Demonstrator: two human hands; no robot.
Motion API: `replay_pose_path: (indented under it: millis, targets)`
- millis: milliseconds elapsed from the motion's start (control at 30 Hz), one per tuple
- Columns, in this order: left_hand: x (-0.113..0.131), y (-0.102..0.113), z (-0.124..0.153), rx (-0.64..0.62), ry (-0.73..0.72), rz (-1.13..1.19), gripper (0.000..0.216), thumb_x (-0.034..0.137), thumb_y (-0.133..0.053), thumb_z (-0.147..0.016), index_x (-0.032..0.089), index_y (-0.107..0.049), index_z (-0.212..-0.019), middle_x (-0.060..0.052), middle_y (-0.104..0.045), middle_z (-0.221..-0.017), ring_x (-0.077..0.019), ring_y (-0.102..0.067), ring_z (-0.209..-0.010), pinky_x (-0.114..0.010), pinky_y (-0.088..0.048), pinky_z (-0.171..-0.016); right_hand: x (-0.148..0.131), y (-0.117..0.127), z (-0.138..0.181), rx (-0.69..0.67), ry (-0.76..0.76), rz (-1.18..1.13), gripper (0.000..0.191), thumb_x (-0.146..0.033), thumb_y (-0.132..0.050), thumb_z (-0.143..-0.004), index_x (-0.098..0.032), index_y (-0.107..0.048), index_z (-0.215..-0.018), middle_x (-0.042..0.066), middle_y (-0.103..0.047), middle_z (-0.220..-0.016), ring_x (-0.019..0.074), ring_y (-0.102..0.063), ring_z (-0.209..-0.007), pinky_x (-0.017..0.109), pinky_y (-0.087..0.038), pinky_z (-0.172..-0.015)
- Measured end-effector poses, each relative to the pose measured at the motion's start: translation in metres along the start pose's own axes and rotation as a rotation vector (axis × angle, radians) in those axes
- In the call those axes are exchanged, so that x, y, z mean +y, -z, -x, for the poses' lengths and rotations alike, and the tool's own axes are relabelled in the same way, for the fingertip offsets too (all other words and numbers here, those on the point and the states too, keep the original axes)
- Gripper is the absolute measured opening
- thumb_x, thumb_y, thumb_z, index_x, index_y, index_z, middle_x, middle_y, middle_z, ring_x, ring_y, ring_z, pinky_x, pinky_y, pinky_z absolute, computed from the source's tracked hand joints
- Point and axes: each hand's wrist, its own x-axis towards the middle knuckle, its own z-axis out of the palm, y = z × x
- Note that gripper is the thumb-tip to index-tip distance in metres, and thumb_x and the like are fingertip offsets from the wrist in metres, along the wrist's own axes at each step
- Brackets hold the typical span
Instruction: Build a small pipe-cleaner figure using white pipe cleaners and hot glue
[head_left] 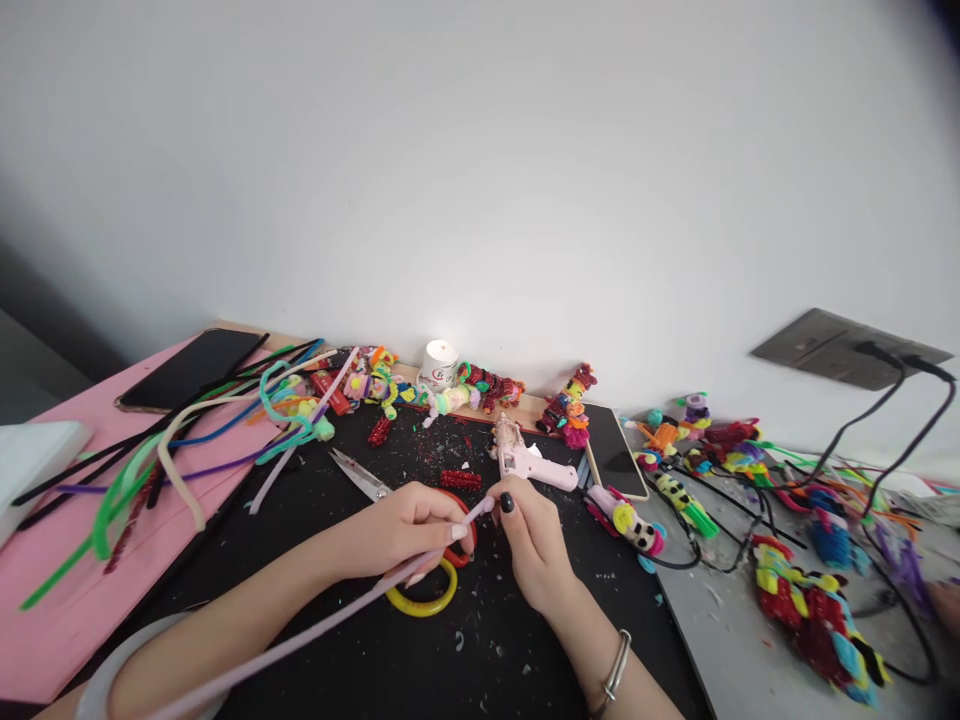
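Over the mat (517, 650), left grip (405, 528) and right grip (534, 545) pinch a pale lilac pipe cleaner (322, 634), tip rounded.

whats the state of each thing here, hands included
left hand, closed on pipe cleaner
right hand, pinching pipe cleaner's end
pipe cleaner, mostly straight
scissors, lying down, partly hidden
glue gun, lying down, unheld
left phone, screen dark
right phone, screen dark
cup, standing, way up unclear
outlet, two plugs in
bracelet, worn
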Motion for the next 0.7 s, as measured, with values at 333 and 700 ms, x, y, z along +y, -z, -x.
replay_pose_path:
  millis: [333,700]
  targets:
    - [0.003,-0.01,0.002,0.244,-0.145,-0.4,0.027,0.029,-0.042,-0.09,0.015,-0.062,-0.078,0.006,-0.048,-0.042,-0.0073,-0.042,-0.036,-0.016,-0.032,-0.041,0.005,0.003,-0.002,0.07,0.098,0.042,0.026,-0.013,-0.039,-0.094,-0.021,-0.058,-0.109,0.005,-0.064,-0.095,0.0177,-0.059,-0.089,0.03,-0.045,-0.079]
    - [0.009,-0.008,0.002,0.254,-0.175,-0.471,0.026,0.025,-0.04,-0.09,0.015,-0.06,-0.078,0.005,-0.051,-0.043,-0.0085,-0.045,-0.038,-0.017,-0.033,-0.042,0.01,0.003,-0.005,0.024,0.172,0.111,0.035,-0.008,-0.045,-0.091,-0.022,-0.059,-0.12,0.007,-0.067,-0.106,0.0176,-0.061,-0.098,0.03,-0.049,-0.088]
